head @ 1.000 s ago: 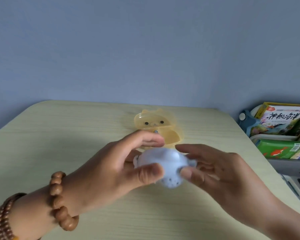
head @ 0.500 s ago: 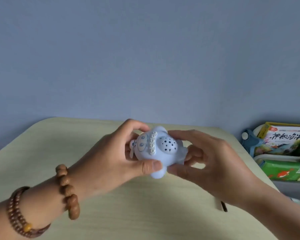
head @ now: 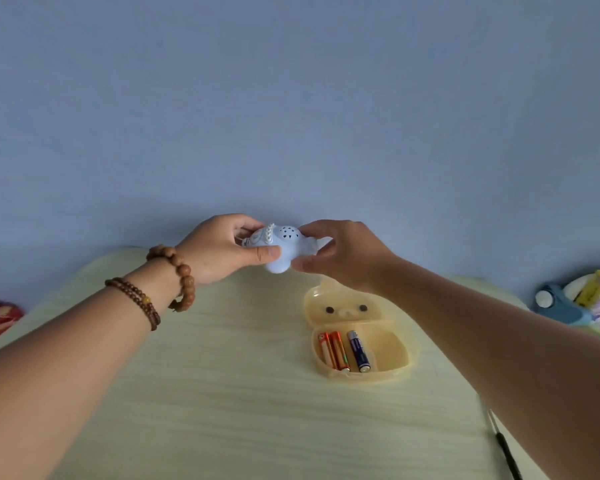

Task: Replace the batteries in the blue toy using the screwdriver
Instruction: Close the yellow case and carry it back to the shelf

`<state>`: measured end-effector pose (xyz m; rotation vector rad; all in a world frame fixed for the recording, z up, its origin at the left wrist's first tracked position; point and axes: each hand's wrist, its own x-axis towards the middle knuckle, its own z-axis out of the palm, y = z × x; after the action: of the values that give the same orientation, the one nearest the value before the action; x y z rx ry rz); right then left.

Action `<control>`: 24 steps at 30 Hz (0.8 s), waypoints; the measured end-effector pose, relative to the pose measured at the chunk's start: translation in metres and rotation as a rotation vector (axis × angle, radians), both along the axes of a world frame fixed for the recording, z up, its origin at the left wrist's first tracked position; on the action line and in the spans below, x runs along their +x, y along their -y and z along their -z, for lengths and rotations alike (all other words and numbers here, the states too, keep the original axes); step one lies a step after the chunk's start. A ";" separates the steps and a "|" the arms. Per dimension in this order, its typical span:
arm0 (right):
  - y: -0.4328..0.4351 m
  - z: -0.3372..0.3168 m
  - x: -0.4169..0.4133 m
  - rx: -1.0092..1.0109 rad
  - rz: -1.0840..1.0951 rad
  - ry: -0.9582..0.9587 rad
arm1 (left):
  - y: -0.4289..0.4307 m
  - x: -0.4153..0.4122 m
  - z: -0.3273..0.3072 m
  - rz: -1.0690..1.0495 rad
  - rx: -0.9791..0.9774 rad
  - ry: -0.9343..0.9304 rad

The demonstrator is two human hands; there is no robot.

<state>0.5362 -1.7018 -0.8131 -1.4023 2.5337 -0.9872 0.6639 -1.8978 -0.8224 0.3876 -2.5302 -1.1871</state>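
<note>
A yellow case [head: 394, 370] lies open on the bench [head: 222, 393], its lid [head: 317, 299] with a bear face folded back toward 12 o'clock. Inside the tray, at its 9 o'clock side, lie three batteries [head: 342, 350]: two orange, one blue. Up at 12 o'clock the left hand [head: 219, 252] and right hand [head: 343, 254] both grip the blue toy [head: 284, 249] above the bench's far edge. A thin dark screwdriver [head: 504, 448] lies at 4 o'clock

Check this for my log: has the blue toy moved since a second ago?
Yes. The blue toy, held by both hands, has gone from just before the yellow case to beyond it, near the table's far edge.
</note>
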 end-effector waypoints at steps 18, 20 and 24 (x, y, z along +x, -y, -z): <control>-0.005 0.015 -0.020 0.096 0.083 0.080 | 0.002 -0.009 0.037 -0.031 -0.063 0.057; -0.017 0.012 -0.023 0.097 0.121 0.064 | 0.000 -0.007 0.034 -0.032 -0.072 0.073; -0.044 0.014 -0.022 0.114 0.169 0.079 | -0.001 -0.003 0.028 -0.051 -0.097 0.101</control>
<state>0.5138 -1.6579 -0.8271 -1.1131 2.6376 -0.8867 0.6612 -1.8965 -0.8501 0.4958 -2.6348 -1.0466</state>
